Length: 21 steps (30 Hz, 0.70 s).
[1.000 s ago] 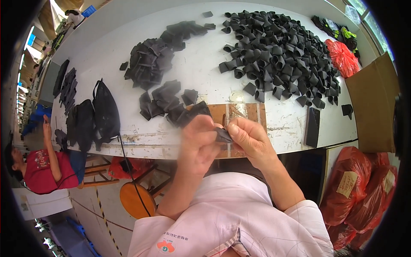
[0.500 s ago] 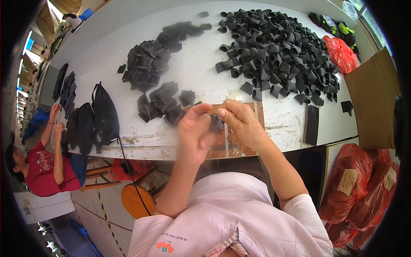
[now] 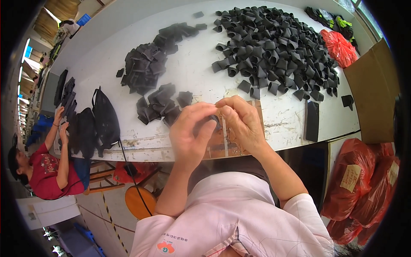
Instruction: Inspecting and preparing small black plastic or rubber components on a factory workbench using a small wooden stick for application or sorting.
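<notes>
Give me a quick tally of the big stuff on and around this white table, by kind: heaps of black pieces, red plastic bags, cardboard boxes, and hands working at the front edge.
Heaps of black pieces: 3
Red plastic bags: 3, one on the table, two on the floor at right
Cardboard box: 1
Hands, left hand and right hand, on one small black piece: 2
Total: 9

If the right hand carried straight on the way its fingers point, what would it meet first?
The right hand points left, toward the left hand. It would meet the small black piece pinched between them, then the left hand's fingers. Depth is unclear.
</notes>
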Each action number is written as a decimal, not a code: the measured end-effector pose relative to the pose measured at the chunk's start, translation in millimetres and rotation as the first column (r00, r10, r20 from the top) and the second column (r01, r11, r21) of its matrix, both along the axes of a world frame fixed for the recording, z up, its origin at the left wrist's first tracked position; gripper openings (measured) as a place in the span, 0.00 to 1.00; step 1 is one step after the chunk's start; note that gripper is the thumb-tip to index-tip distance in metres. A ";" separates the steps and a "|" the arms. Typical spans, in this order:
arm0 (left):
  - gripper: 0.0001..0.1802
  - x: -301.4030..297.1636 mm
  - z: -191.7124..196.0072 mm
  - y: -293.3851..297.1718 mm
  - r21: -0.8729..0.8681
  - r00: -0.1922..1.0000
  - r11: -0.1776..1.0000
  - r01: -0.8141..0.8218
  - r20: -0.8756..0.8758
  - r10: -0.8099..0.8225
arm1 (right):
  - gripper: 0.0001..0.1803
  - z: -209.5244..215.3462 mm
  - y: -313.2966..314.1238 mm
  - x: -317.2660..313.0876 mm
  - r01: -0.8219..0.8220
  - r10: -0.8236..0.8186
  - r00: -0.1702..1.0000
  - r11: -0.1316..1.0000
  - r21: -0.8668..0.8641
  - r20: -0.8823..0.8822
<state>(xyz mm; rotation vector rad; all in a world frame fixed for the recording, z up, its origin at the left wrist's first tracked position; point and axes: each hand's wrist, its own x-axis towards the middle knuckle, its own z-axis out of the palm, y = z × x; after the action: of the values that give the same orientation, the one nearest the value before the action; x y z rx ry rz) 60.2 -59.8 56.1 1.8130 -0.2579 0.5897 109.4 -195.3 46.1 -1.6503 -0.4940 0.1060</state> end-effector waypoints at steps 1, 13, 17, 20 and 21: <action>0.06 -1.1 1.2 -2.5 -0.091 0.997 0.995 -0.041 -0.073 0.035 | 0.11 2.0 -0.8 -2.5 0.067 -0.075 0.987 0.996 0.058 0.145; 0.06 -16.6 -7.1 -8.6 -0.850 0.987 0.519 -0.095 -0.147 -0.060 | 0.10 9.0 4.2 -6.7 0.127 -0.007 0.792 0.980 -0.153 0.610; 0.06 -18.8 -12.1 -5.6 -0.769 0.987 0.636 -0.072 -0.145 -0.064 | 0.08 -1.8 5.2 -9.9 0.116 -0.059 0.819 0.991 -0.065 0.571; 0.06 -14.4 -3.1 -2.1 -0.613 0.974 0.785 -0.087 -0.220 -0.063 | 0.08 0.8 2.3 -5.4 0.123 -0.040 0.835 0.986 -0.114 0.549; 0.07 -12.1 -0.2 -1.0 -0.462 0.956 0.879 -0.122 -0.294 -0.022 | 0.08 3.0 1.3 -3.8 0.129 -0.030 0.836 0.981 -0.144 0.548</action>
<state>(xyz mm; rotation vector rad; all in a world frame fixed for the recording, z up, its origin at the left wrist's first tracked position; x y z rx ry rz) 48.1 -60.8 55.8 1.4008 0.1324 0.3707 105.6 -194.0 49.1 -1.8703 -0.8654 -0.4097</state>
